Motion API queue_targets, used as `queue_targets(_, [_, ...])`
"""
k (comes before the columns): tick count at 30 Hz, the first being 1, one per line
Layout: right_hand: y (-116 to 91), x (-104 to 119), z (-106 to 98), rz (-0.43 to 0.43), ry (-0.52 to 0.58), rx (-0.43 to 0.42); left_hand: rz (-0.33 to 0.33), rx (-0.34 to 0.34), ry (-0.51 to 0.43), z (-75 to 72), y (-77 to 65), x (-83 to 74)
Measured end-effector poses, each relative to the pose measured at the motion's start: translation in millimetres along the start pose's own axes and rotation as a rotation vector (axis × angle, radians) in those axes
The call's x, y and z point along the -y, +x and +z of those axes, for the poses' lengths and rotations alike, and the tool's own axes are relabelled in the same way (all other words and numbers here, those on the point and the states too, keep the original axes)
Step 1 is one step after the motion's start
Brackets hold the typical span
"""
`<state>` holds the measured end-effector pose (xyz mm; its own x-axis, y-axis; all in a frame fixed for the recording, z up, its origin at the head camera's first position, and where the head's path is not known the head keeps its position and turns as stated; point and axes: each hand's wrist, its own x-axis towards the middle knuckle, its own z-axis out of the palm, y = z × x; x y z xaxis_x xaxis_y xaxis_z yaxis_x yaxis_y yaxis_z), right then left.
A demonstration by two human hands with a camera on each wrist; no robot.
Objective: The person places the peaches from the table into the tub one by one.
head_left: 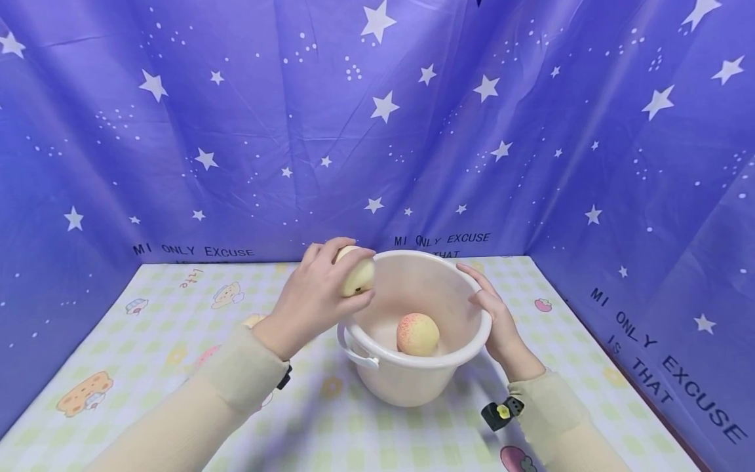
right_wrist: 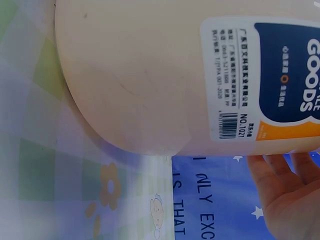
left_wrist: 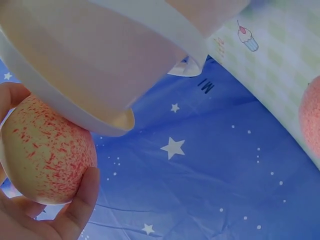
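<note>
My left hand (head_left: 318, 288) grips a peach (head_left: 358, 274) beside the left of the bucket's rim, fingers over its top and thumb below. In the left wrist view this peach (left_wrist: 50, 150) shows red speckles on pale yellow and overlaps the rim. The pale plastic bucket (head_left: 407, 383) stands upright with its white handle (head_left: 356, 354) lowered. Inside it lies another speckled peach (head_left: 417, 334). On the right side my right hand (head_left: 501, 328) holds the bucket by its rim, thumb at the edge. In the right wrist view, fingers (right_wrist: 272, 175) lie against the bucket's labelled wall.
A checked tablecloth (head_left: 147, 360) with printed cartoons covers the table. Another pink round thing (left_wrist: 311, 117) is at the right edge of the left wrist view. Blue starry curtains (head_left: 265, 131) enclose the back and sides. A black band (head_left: 503, 413) is on the right wrist.
</note>
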<state>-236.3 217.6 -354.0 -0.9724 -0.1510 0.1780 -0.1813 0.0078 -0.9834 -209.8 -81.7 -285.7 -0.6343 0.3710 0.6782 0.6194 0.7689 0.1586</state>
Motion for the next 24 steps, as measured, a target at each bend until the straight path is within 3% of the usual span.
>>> queue_targets(24, [0,0,0,0.000,-0.001,0.002,0.057,-0.004,-0.066,13.4,8.4,-15.4])
